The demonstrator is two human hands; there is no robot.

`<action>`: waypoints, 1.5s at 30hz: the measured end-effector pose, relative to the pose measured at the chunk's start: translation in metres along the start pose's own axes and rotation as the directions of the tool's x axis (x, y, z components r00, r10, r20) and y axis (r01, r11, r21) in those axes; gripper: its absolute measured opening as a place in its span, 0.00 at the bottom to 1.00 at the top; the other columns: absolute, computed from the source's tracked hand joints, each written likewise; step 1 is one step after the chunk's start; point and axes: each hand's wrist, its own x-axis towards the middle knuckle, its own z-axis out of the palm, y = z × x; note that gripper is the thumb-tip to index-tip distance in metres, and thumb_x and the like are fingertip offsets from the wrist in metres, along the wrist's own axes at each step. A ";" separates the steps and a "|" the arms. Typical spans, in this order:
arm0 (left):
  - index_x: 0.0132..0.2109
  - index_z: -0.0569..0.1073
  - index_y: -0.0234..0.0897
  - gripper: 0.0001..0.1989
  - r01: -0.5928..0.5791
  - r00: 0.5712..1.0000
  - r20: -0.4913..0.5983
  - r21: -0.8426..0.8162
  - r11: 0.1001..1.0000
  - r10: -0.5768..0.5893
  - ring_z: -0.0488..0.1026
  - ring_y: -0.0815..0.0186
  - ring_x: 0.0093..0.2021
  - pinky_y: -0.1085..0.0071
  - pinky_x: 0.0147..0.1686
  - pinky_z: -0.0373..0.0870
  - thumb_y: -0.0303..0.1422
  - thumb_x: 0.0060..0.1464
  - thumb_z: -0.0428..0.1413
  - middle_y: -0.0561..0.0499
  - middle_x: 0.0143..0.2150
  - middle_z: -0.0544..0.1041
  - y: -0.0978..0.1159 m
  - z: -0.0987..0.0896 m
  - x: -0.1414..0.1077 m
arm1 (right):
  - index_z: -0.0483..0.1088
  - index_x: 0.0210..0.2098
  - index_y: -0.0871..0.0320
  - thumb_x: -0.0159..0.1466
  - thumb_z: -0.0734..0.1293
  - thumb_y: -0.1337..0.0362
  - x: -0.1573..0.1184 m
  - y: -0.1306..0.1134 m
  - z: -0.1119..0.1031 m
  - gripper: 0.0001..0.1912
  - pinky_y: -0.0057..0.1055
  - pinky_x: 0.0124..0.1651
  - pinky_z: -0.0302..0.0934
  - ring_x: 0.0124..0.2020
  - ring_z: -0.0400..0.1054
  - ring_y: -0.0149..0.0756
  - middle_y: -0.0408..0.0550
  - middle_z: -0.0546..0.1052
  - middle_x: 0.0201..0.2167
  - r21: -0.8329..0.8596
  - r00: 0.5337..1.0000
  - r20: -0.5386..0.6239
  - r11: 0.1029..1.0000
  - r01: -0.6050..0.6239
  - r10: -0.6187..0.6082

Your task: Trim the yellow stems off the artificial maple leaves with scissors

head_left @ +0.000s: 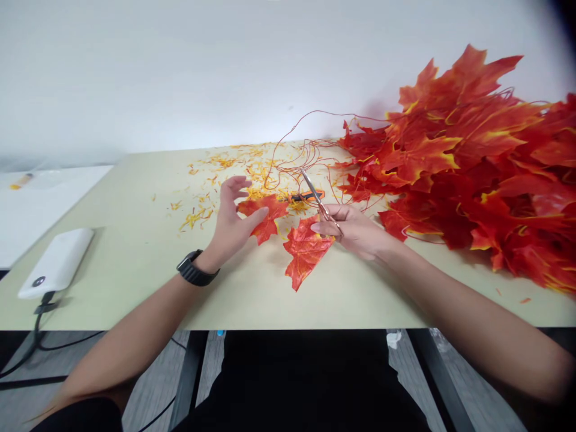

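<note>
My right hand is closed around metal scissors, their blades pointing up and away to the left. A red maple leaf with a straight-looking right edge hangs at that hand's thumb, apparently pinched there too. My left hand, with a black watch on its wrist, is open, thumb and fingers apart. Its thumb overlaps a second red leaf; whether it touches the leaf I cannot tell. Just beyond lies a black-and-orange tool, partly covered by the scissors.
A big heap of red-orange artificial maple leaves fills the right side, with thin reddish strings trailing from it. Yellow and orange trimmings are scattered at the back. A white power bank with a black cable lies at left on the table.
</note>
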 end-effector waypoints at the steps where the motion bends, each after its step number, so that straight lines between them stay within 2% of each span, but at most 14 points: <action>1: 0.60 0.73 0.45 0.29 -0.082 0.996 0.046 0.091 0.992 0.078 0.71 0.59 0.64 0.61 0.65 0.68 0.39 0.53 0.71 0.47 0.66 0.75 0.001 -0.001 -0.001 | 0.61 0.24 0.57 0.48 0.86 0.45 0.000 -0.001 0.001 0.35 0.29 0.33 0.46 0.26 0.50 0.25 0.35 0.59 0.23 0.008 1.000 0.027 1.000 -0.006 0.006; 3: 0.57 0.78 0.45 0.22 -0.178 0.971 0.199 0.229 0.957 0.133 0.67 0.55 0.67 0.55 0.72 0.57 0.43 0.58 0.69 0.47 0.62 0.78 0.006 -0.001 -0.004 | 0.59 0.24 0.57 0.47 0.86 0.46 -0.001 -0.001 0.004 0.36 0.28 0.32 0.45 0.26 0.49 0.24 0.35 0.59 0.22 0.018 0.996 0.079 0.999 -0.031 0.030; 5: 0.53 0.82 0.46 0.19 -0.216 0.925 0.367 0.294 0.931 0.098 0.64 0.51 0.68 0.51 0.74 0.51 0.47 0.59 0.69 0.47 0.56 0.81 0.010 0.001 -0.009 | 0.58 0.24 0.57 0.47 0.86 0.46 -0.001 0.001 0.008 0.36 0.28 0.31 0.45 0.26 0.50 0.24 0.34 0.58 0.22 0.015 0.991 0.126 0.999 -0.044 0.042; 9: 0.53 0.83 0.47 0.22 -0.198 0.818 0.575 0.274 0.941 0.005 0.64 0.49 0.67 0.50 0.71 0.55 0.51 0.56 0.70 0.46 0.51 0.83 0.013 0.010 -0.018 | 0.58 0.24 0.57 0.50 0.85 0.46 0.000 0.005 0.014 0.35 0.27 0.32 0.48 0.26 0.51 0.23 0.33 0.59 0.22 0.048 0.981 0.189 0.998 -0.043 0.033; 11: 0.46 0.83 0.44 0.20 -0.154 0.793 0.608 0.246 0.957 -0.029 0.69 0.54 0.58 0.55 0.64 0.62 0.52 0.56 0.70 0.47 0.44 0.82 0.012 0.013 -0.019 | 0.59 0.24 0.57 0.49 0.86 0.48 0.000 0.005 0.015 0.34 0.27 0.32 0.48 0.26 0.51 0.23 0.33 0.59 0.22 0.064 0.980 0.194 0.997 -0.048 0.035; 14: 0.32 0.75 0.36 0.23 -0.063 0.758 0.650 0.154 0.986 -0.053 0.69 0.65 0.41 0.68 0.45 0.67 0.51 0.58 0.68 0.50 0.34 0.75 0.009 0.014 -0.018 | 0.60 0.24 0.58 0.48 0.87 0.49 0.001 0.004 0.015 0.34 0.27 0.32 0.48 0.26 0.51 0.23 0.33 0.59 0.22 0.074 0.982 0.187 0.996 -0.054 0.039; 18: 0.33 0.74 0.33 0.22 0.118 0.712 0.696 0.009 0.993 -0.091 0.65 0.73 0.30 0.74 0.31 0.61 0.48 0.63 0.65 0.52 0.31 0.71 0.011 0.010 -0.015 | 0.62 0.25 0.58 0.48 0.87 0.49 0.001 0.003 0.011 0.33 0.28 0.34 0.54 0.29 0.57 0.25 0.37 0.65 0.25 0.100 0.988 0.140 0.992 -0.074 0.060; 22: 0.39 0.78 0.32 0.18 0.217 0.748 0.652 -0.067 0.974 -0.122 0.69 0.74 0.32 0.76 0.32 0.65 0.45 0.65 0.64 0.51 0.35 0.76 0.015 0.009 -0.016 | 0.65 0.28 0.58 0.46 0.88 0.51 0.000 0.002 0.003 0.32 0.31 0.39 0.63 0.34 0.66 0.29 0.43 0.75 0.34 0.082 0.989 0.123 0.992 -0.095 0.084; 25: 0.41 0.79 0.32 0.18 0.236 0.798 0.586 -0.088 0.968 -0.142 0.72 0.73 0.33 0.76 0.33 0.68 0.45 0.64 0.64 0.49 0.36 0.79 0.014 0.009 -0.016 | 0.63 0.26 0.58 0.44 0.88 0.50 0.001 0.002 -0.003 0.34 0.33 0.40 0.66 0.32 0.66 0.29 0.40 0.70 0.29 0.077 0.989 0.121 0.992 -0.099 0.089; 30: 0.47 0.82 0.33 0.17 0.209 0.858 0.498 -0.119 0.971 -0.124 0.77 0.70 0.38 0.75 0.39 0.74 0.44 0.65 0.64 0.46 0.42 0.84 0.012 0.009 -0.016 | 0.60 0.25 0.57 0.47 0.88 0.51 0.002 0.004 -0.005 0.34 0.29 0.32 0.48 0.26 0.53 0.24 0.34 0.59 0.23 0.047 0.998 0.047 0.998 -0.052 0.050; 33: 0.45 0.81 0.33 0.16 0.163 0.878 0.468 -0.096 0.982 -0.100 0.76 0.71 0.36 0.77 0.36 0.72 0.44 0.65 0.64 0.47 0.41 0.83 0.013 0.010 -0.016 | 0.60 0.25 0.57 0.49 0.87 0.53 0.002 0.004 -0.005 0.32 0.30 0.33 0.43 0.25 0.48 0.23 0.34 0.57 0.23 0.072 0.999 -0.014 0.996 -0.043 0.044; 36: 0.43 0.79 0.33 0.16 0.158 0.873 0.476 -0.062 0.986 -0.110 0.71 0.74 0.31 0.78 0.29 0.65 0.44 0.64 0.65 0.49 0.36 0.80 0.015 0.009 -0.017 | 0.62 0.25 0.57 0.47 0.86 0.56 0.003 0.003 -0.004 0.30 0.30 0.34 0.45 0.27 0.51 0.24 0.36 0.61 0.25 0.117 0.997 -0.070 0.993 -0.022 0.031; 41: 0.43 0.74 0.37 0.16 0.247 0.826 0.523 -0.001 0.969 -0.210 0.58 0.77 0.20 0.78 0.20 0.51 0.44 0.62 0.67 0.59 0.22 0.67 0.022 0.006 -0.017 | 0.63 0.25 0.58 0.46 0.86 0.55 0.004 0.004 -0.003 0.29 0.30 0.35 0.47 0.29 0.53 0.25 0.37 0.64 0.28 0.126 0.994 -0.111 0.992 -0.008 0.022; 45: 0.42 0.76 0.37 0.18 0.306 0.773 0.576 0.027 0.952 -0.265 0.59 0.77 0.19 0.77 0.18 0.51 0.47 0.61 0.68 0.56 0.23 0.71 0.022 0.005 -0.016 | 0.63 0.25 0.58 0.45 0.87 0.54 0.004 0.004 -0.001 0.31 0.30 0.35 0.47 0.29 0.54 0.25 0.37 0.63 0.26 0.114 0.992 -0.120 0.993 -0.013 0.027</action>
